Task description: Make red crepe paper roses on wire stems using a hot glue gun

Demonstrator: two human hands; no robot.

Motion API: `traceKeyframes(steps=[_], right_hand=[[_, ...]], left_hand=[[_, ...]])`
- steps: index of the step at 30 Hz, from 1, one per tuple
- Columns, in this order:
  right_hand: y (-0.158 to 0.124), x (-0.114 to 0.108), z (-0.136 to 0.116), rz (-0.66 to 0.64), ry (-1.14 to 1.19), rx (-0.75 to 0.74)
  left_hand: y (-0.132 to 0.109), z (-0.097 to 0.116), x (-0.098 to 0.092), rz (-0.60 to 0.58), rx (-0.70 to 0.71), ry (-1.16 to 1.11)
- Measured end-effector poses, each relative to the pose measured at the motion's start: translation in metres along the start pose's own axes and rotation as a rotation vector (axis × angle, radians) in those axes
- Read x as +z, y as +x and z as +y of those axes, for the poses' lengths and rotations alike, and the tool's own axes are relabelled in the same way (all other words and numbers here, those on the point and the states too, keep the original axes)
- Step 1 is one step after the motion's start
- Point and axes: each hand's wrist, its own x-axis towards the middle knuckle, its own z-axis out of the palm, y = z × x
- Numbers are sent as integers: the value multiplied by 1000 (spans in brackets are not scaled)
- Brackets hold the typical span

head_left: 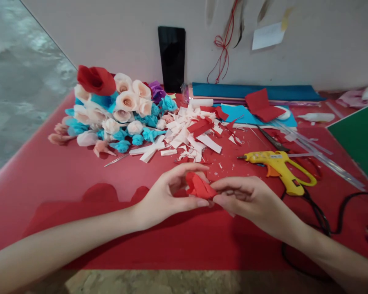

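While in left hand [162,199] and right hand [248,199] grip, red petal [198,187] crosswise, tip rightward.

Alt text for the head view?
The left hand and right hand pinch a red paper piece over a red table. Behind them lie paper roses, paper scraps and a yellow glue gun.

Head camera, looking forward and down, close over left hand [162,198] and right hand [247,198]; wall [110,32] at twelve o'clock.
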Motion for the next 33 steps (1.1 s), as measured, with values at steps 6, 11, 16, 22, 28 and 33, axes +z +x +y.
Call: traceKeyframes(steps=[6, 11, 16, 22, 28, 33], right_hand=[[-3, 7, 3, 55, 56, -37], [-6, 10, 6, 76, 65, -77], [-7, 12, 6, 126, 11, -129], [-7, 13, 3, 169, -29, -182], [-7, 12, 2, 80, 31, -214], [-8, 12, 3, 115, -40, -291]], left_hand=[[-6, 1, 4, 52, 99, 110], [-8, 1, 5, 95, 154, 146], [-9, 3, 7, 77, 180, 168], [-10, 3, 6, 64, 196, 135], [-8, 5, 7, 28, 206, 90], [-5, 11, 13, 45, 216, 99]])
